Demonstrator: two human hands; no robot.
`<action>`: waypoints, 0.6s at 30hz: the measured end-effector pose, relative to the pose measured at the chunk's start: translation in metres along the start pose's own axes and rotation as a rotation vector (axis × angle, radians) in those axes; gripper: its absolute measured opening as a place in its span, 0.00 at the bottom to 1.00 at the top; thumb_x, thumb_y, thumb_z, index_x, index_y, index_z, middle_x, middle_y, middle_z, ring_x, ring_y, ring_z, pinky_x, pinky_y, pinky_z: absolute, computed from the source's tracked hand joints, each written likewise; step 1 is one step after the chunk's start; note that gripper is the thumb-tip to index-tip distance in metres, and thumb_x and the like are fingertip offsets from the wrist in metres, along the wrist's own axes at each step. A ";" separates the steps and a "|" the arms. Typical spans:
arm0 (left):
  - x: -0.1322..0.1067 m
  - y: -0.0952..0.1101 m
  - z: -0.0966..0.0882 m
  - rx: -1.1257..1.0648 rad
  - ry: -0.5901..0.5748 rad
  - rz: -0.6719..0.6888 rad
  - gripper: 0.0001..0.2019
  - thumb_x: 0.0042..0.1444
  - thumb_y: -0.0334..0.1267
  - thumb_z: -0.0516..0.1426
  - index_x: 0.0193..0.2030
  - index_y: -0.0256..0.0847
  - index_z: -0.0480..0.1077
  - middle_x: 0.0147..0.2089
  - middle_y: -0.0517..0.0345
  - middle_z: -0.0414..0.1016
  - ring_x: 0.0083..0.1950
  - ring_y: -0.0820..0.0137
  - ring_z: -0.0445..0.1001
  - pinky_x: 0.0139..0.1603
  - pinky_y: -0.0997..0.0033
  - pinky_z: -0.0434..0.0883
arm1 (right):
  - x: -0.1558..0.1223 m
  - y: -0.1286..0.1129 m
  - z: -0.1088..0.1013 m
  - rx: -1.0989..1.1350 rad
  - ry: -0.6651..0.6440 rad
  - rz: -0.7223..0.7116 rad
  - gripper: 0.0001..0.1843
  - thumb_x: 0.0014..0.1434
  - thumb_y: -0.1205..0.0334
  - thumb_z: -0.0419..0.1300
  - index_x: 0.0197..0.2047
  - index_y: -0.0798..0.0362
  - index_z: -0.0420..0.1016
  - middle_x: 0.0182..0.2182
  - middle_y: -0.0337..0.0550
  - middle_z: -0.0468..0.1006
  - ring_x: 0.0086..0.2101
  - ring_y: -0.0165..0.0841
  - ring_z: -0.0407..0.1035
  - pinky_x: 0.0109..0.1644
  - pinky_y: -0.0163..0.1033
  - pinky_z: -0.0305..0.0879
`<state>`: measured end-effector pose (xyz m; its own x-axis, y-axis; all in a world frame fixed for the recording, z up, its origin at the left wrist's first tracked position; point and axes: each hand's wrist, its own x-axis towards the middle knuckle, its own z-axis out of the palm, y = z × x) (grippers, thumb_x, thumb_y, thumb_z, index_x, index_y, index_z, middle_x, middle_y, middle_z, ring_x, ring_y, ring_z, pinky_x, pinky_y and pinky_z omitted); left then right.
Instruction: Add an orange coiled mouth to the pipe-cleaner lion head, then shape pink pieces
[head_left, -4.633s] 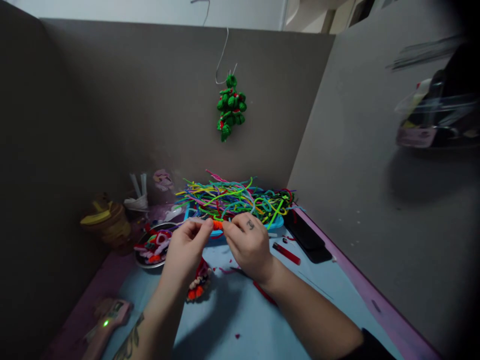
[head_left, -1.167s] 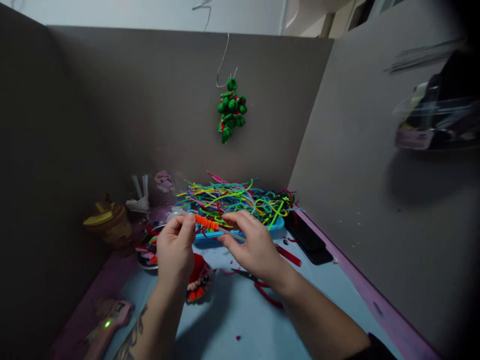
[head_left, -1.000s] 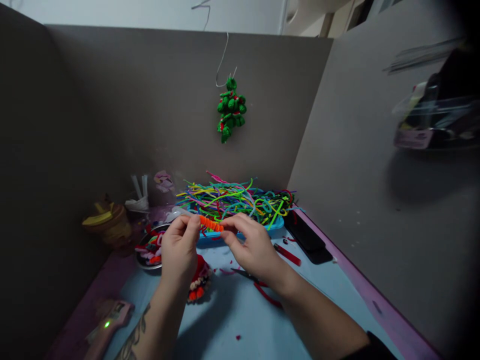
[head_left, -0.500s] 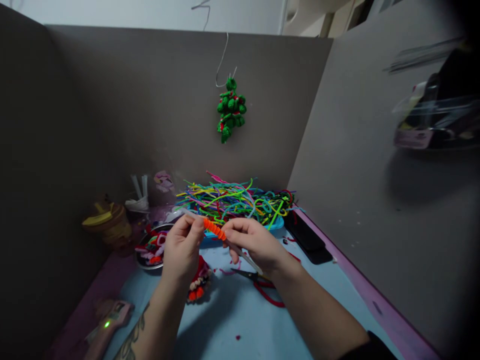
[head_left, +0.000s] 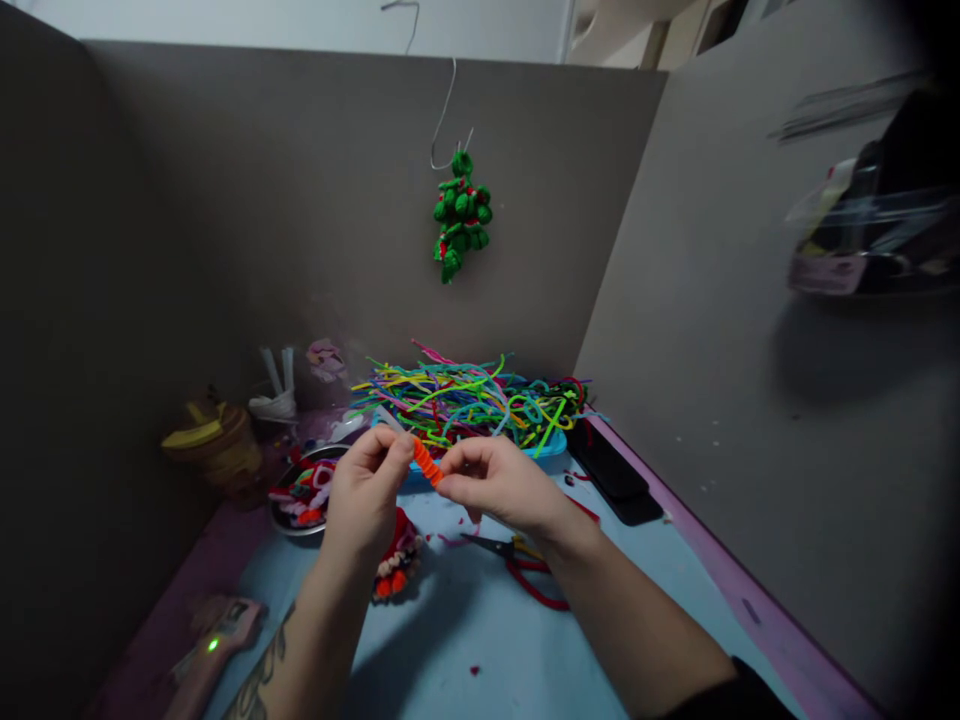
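- Over the last half second, the fuzzy bright-orange ridged coil (head_left: pixel 427 462) has tipped more steeply, its upper end leaning left and away from the person, its lower end towards the right hand (head_left: pixel 510 485).
- The thin translucent whitish rod (head_left: pixel 390 420) sticks out past the left hand (head_left: pixel 367 485) at a steeper slant too; its lower length, visible beyond the right fingers a moment ago, is now hidden.
- This suggests that the coil and rod are being turned together, with the winding kept under control at both ends.
- The left hand pinches the coil's upper end between thumb and forefinger; the right hand pinches its lower end, thumb and forefinger drawn close together. The hands are apart, with the coil bridging the gap.
- The coil is in the air above the pale blue desk (head_left: pixel 525 660), in front of the light blue plastic tray (head_left: pixel 551 449) heaped with multicoloured fuzzy stems (head_left: pixel 465 395).
- It looks short and fairly straight, its rings packed side by side in one even colour. Whether the rod runs right through it cannot be told, as the fingers cover both ends.
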<state>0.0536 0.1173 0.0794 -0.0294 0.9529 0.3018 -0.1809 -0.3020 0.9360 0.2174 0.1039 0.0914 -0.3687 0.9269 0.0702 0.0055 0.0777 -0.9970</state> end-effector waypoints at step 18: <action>0.002 -0.005 0.003 0.017 0.033 -0.021 0.19 0.54 0.52 0.62 0.25 0.40 0.66 0.20 0.67 0.57 0.22 0.76 0.53 0.23 0.74 0.53 | 0.001 -0.005 -0.001 -0.386 0.208 -0.256 0.07 0.58 0.66 0.55 0.28 0.54 0.70 0.22 0.33 0.66 0.23 0.25 0.57 0.26 0.31 0.53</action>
<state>0.0574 0.1207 0.0760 -0.0577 0.9595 0.2758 -0.1653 -0.2817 0.9452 0.2178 0.1052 0.0967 -0.2101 0.9110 0.3547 0.2971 0.4052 -0.8646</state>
